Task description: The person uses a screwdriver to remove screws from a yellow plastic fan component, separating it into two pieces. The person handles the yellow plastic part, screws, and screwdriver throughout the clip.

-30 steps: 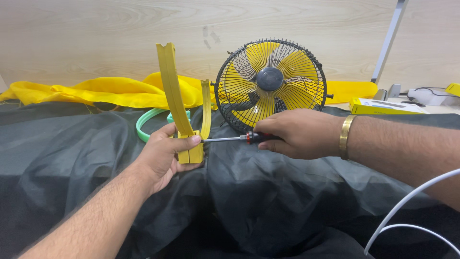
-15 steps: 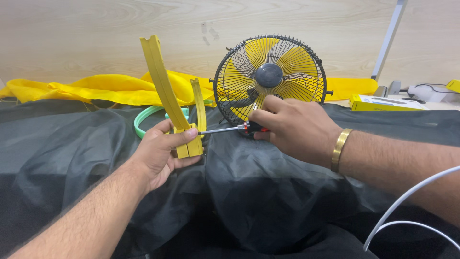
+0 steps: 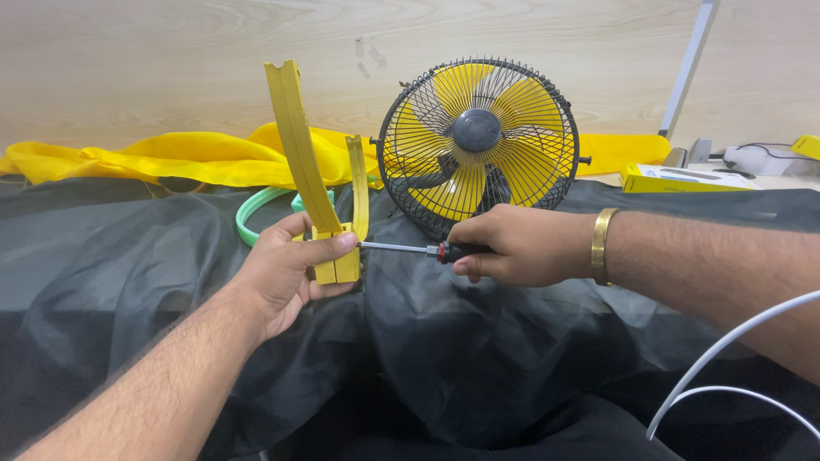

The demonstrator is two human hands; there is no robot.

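Black cloth [image 3: 478, 358] (pale wood wall [image 3: 171, 77] behind)

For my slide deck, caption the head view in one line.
Left hand holds a yellow bracket while the right hand drives a screwdriver into its base, fan behind.

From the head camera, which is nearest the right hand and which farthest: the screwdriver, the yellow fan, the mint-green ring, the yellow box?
1. Black-handled screwdriver: gripped in the right hand.
2. Yellow-bladed fan in a black wire cage: just behind it.
3. Flat yellow box: far right.
4. Mint-green plastic ring: left, beyond the left hand.
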